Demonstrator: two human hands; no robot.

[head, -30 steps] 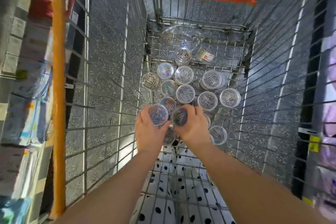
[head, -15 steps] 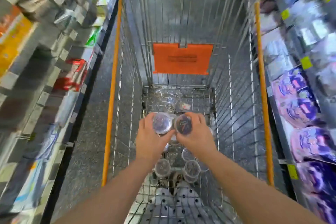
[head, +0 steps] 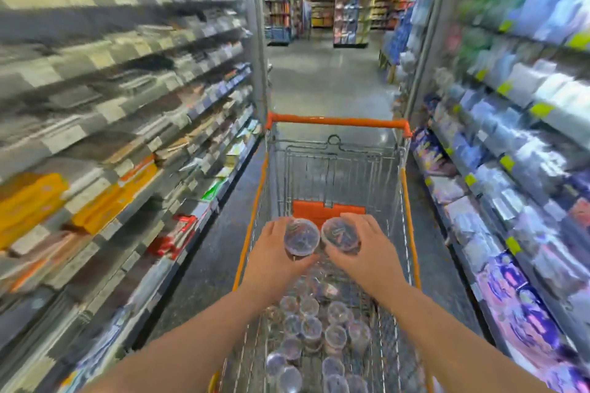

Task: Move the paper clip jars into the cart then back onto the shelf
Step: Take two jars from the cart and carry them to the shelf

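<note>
Each of my hands holds one clear round paper clip jar above the wire cart (head: 405, 201). My left hand (head: 274, 257) grips the left jar (head: 301, 237), and my right hand (head: 372, 252) grips the right jar (head: 339, 234). The two jars touch side by side, lids facing me. Several more paper clip jars (head: 314, 333) lie on the cart's floor below my forearms. The shelf (head: 134, 150) on my left is blurred.
The cart has orange rims and an orange handle (head: 338, 120) at its far end, with an orange flap (head: 329, 209) inside. Stocked shelves (head: 510, 143) line the right side too. The aisle floor (head: 325, 83) runs ahead between them.
Both hands have lifted their jars up out of the cart's bottom. My view has tilted up from the cart floor to the aisle ahead.
</note>
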